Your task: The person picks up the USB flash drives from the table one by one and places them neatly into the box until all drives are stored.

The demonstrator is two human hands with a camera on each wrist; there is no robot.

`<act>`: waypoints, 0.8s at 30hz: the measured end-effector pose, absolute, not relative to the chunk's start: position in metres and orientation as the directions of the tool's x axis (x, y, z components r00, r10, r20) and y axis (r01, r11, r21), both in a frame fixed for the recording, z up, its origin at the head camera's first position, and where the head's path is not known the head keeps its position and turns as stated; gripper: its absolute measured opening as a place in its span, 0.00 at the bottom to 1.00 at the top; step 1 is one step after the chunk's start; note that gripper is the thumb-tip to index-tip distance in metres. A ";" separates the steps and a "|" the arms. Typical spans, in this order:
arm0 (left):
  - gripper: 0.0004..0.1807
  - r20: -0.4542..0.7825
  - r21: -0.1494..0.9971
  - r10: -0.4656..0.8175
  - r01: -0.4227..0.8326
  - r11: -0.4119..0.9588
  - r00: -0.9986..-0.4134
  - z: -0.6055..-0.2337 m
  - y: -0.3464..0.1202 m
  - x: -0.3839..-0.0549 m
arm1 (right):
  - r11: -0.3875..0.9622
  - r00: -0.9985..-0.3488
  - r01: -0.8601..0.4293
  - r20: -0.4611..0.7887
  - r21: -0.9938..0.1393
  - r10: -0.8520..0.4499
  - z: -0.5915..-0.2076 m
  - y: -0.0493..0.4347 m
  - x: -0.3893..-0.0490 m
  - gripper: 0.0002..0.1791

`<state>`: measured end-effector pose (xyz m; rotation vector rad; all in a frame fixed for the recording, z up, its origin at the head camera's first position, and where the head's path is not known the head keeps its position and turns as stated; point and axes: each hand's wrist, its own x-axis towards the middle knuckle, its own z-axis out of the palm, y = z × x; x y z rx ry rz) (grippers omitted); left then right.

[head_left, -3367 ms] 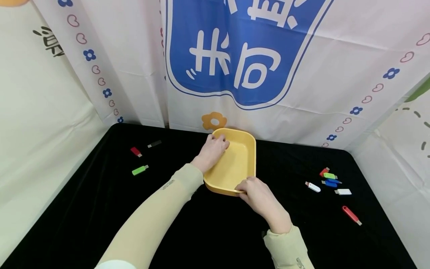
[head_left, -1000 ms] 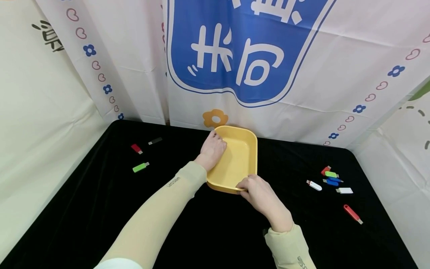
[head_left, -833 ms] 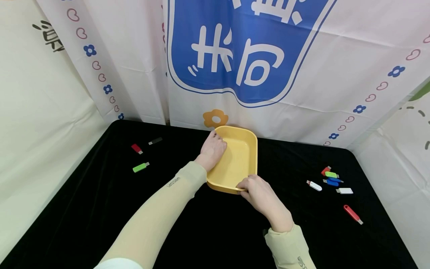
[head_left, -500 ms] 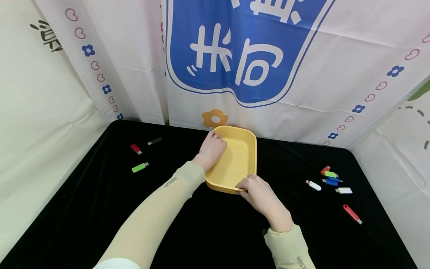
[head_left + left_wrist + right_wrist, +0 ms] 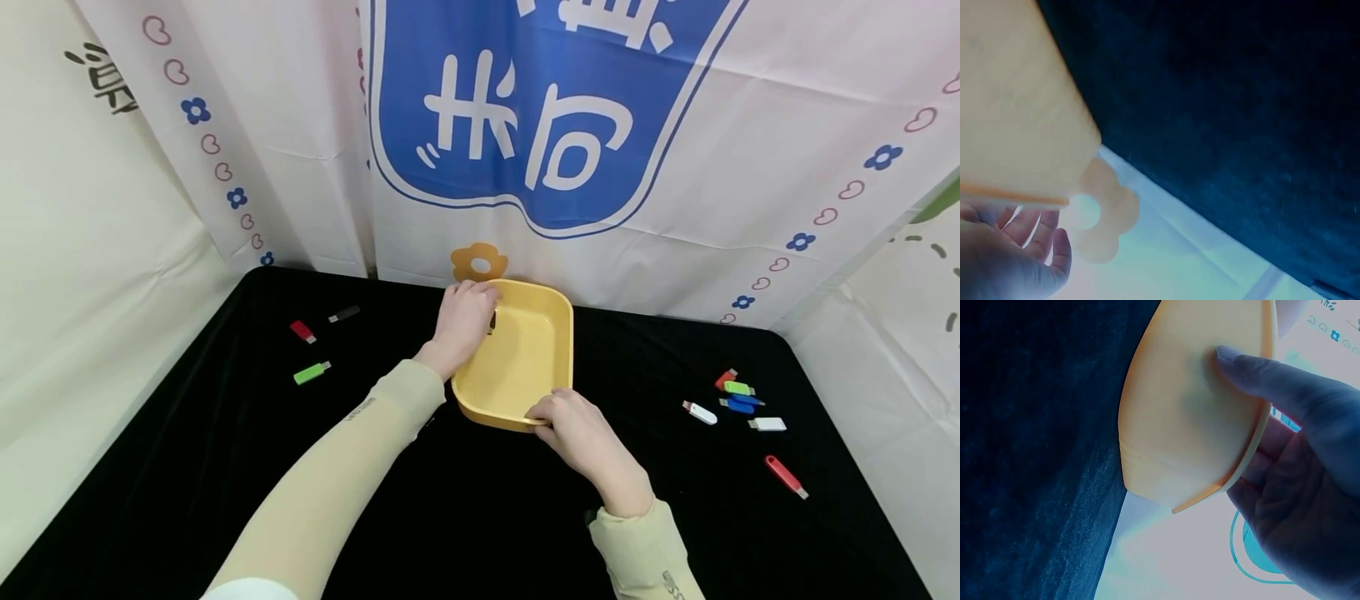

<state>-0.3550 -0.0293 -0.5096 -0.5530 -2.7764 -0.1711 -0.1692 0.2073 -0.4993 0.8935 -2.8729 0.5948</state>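
A yellow rectangular tray (image 5: 517, 367) lies near the back edge of the black table. My right hand (image 5: 585, 446) pinches its near right corner; in the right wrist view the thumb (image 5: 1254, 372) presses the outer wall and the other fingers go over the rim. My left hand (image 5: 459, 321) is over the tray's far left side, fingers loosely bent at the rim, holding nothing that shows. Beside it inside the tray is a small dark object (image 5: 492, 323), partly hidden by the hand. In the left wrist view the fingers (image 5: 1041, 234) show beyond the tray wall (image 5: 1016, 112).
Left of the tray lie a red USB stick (image 5: 303, 332), a black one (image 5: 344, 314) and a green one (image 5: 312, 372). Several more, including a white stick (image 5: 700, 412) and a red one (image 5: 786, 477), lie at the right. A printed curtain (image 5: 315, 192) stands behind the table.
My left hand has shifted left and slightly back from inside the tray toward its rim, uncovering the small dark object. The right hand keeps its grip on the corner.
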 end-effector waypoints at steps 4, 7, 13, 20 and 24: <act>0.14 0.375 0.127 0.349 0.421 0.898 -0.859 -0.514 -0.038 -0.363 | 0.780 -0.847 -0.530 0.161 -0.334 -0.507 -0.524 0.212 -0.183 0.21; 0.13 0.404 0.134 0.363 0.447 0.884 -0.840 -0.517 -0.043 -0.365 | 0.799 -0.849 -0.527 0.146 -0.288 -0.508 -0.525 0.212 -0.184 0.22; 0.13 0.381 0.146 0.374 0.454 0.879 -0.846 -0.449 -0.043 -0.297 | 0.783 -0.837 -0.545 0.147 -0.300 -0.526 -0.510 0.209 -0.178 0.22; 0.15 0.348 0.217 0.333 0.421 0.881 -0.876 -0.397 -0.052 -0.238 | 0.736 -0.818 -0.573 0.200 -0.359 -0.539 -0.494 0.206 -0.168 0.17; 0.15 0.382 0.266 0.296 0.411 0.872 -0.876 -0.413 -0.067 -0.241 | 0.731 -0.819 -0.570 0.194 -0.375 -0.539 -0.477 0.200 -0.161 0.16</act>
